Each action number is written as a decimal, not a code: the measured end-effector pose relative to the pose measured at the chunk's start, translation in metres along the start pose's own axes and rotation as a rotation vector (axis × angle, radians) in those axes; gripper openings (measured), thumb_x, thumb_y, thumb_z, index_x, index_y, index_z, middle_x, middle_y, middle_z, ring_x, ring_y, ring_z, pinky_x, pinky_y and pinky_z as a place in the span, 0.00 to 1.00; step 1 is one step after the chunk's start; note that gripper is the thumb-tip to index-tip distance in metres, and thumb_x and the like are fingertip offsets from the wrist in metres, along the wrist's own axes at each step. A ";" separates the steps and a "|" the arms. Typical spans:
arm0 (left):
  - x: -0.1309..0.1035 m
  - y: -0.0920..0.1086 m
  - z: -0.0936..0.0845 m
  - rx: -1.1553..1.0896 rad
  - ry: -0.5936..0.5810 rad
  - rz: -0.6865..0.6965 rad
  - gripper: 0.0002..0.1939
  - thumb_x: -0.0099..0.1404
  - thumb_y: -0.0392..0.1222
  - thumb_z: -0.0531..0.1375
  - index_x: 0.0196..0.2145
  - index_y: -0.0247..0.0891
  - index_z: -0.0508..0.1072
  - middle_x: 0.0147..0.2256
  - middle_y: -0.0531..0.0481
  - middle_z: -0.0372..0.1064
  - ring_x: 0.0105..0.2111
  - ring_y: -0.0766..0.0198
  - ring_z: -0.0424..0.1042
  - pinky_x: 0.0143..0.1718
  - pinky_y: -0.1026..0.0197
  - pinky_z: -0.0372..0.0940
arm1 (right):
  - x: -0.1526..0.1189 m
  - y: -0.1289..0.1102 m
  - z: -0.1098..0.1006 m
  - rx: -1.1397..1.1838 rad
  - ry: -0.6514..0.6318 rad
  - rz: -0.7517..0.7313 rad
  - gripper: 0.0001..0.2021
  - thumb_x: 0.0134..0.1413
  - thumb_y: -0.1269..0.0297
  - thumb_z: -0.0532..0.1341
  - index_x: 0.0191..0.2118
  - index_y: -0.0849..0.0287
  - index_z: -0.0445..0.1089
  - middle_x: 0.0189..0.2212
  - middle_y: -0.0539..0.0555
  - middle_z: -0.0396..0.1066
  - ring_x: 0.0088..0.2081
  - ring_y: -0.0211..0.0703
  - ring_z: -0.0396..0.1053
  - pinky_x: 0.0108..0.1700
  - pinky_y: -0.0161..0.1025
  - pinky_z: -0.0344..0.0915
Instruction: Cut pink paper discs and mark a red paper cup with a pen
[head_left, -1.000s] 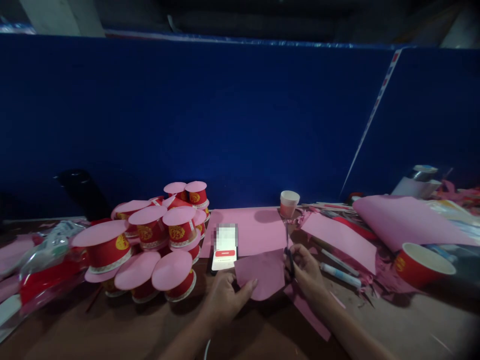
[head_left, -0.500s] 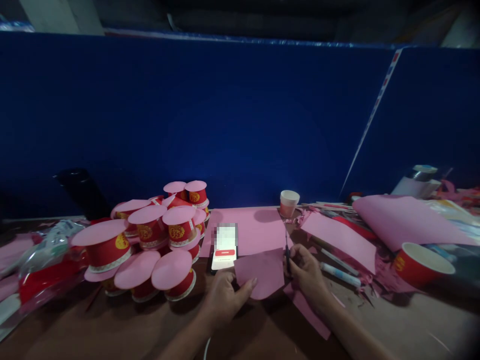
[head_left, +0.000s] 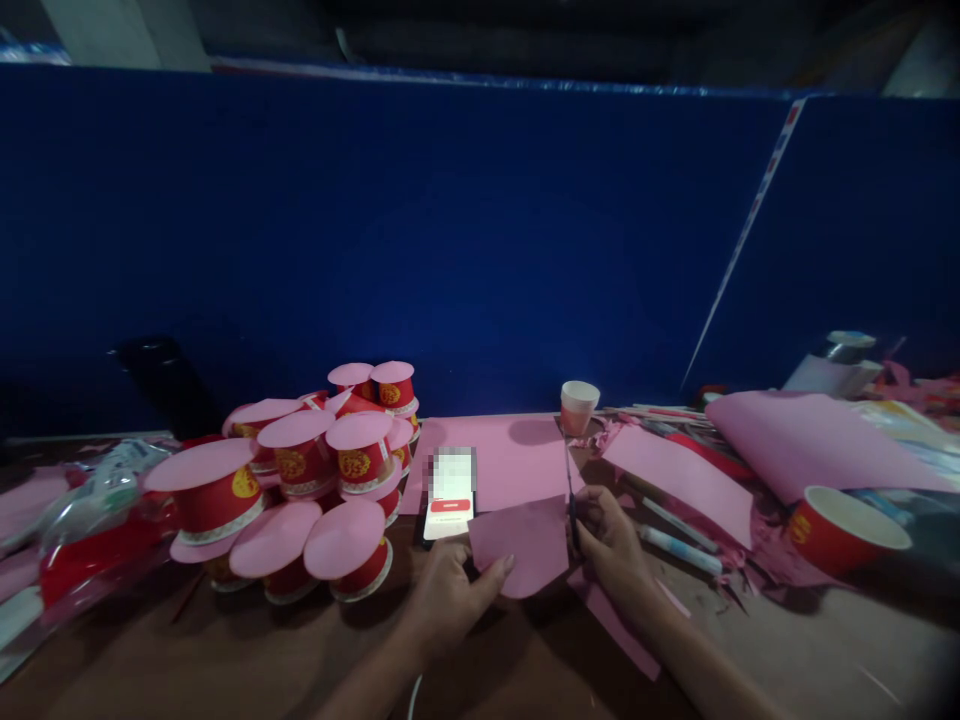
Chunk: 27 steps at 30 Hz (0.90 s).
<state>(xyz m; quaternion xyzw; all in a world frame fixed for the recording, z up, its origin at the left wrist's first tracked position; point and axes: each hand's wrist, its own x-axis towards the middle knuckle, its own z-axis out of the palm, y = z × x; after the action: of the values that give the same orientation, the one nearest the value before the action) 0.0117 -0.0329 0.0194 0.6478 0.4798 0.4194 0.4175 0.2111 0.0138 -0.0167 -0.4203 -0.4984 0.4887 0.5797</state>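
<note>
Paper (head_left: 519,548), a small pink piece with a curved lower edge, sits between our left hand (head_left: 454,595), clamped on it with the thumb on top, and our right hand (head_left: 611,535), closed round the slim dark-handled scissors (head_left: 573,510). Blades point away from us beside the paper's right edge; whether they touch it, we cannot tell. Under our right wrist, a narrow pink strip (head_left: 619,625) slants across the brown table (head_left: 517,670). Just beyond our left hand, a black phone with a lit screen (head_left: 448,505) overlaps a large flat pink sheet (head_left: 517,465), and a white-and-pink cup (head_left: 579,410) stands at its far right corner. Leftward, we've got stacked red cups with gold emblems and pink disc tops (head_left: 289,467); rightward, a white marker (head_left: 682,550) near a wide red cup (head_left: 847,530). Behind it all, a deep-blue partition (head_left: 480,240).
</note>
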 end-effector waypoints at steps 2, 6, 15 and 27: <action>0.000 -0.001 0.000 -0.016 -0.005 0.003 0.15 0.58 0.46 0.57 0.34 0.32 0.76 0.33 0.45 0.76 0.34 0.58 0.73 0.37 0.61 0.67 | -0.001 0.001 -0.001 -0.018 -0.024 -0.003 0.15 0.45 0.64 0.64 0.38 0.56 0.59 0.24 0.47 0.67 0.21 0.34 0.64 0.20 0.29 0.58; 0.000 -0.005 0.001 -0.034 0.003 -0.010 0.15 0.58 0.47 0.57 0.34 0.32 0.76 0.33 0.45 0.76 0.33 0.59 0.73 0.36 0.62 0.67 | 0.000 0.004 -0.003 -0.050 -0.055 0.004 0.20 0.47 0.63 0.63 0.47 0.56 0.59 0.25 0.48 0.68 0.22 0.35 0.64 0.21 0.30 0.59; -0.001 -0.004 0.000 0.006 0.012 -0.019 0.15 0.59 0.47 0.57 0.32 0.32 0.76 0.30 0.45 0.75 0.30 0.61 0.72 0.32 0.64 0.66 | 0.003 0.011 -0.006 -0.067 -0.078 -0.006 0.21 0.46 0.66 0.63 0.48 0.58 0.62 0.32 0.53 0.71 0.34 0.42 0.70 0.29 0.33 0.65; 0.000 -0.005 0.000 0.007 0.019 -0.026 0.14 0.58 0.47 0.57 0.30 0.32 0.76 0.29 0.45 0.75 0.30 0.61 0.72 0.32 0.64 0.65 | 0.003 0.013 -0.007 -0.143 -0.106 -0.046 0.20 0.47 0.67 0.60 0.48 0.59 0.61 0.33 0.54 0.71 0.36 0.44 0.70 0.35 0.36 0.66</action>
<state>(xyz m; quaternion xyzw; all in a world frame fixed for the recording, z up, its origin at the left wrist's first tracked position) 0.0105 -0.0315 0.0142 0.6388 0.4936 0.4184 0.4162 0.2159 0.0187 -0.0301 -0.4226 -0.5718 0.4600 0.5319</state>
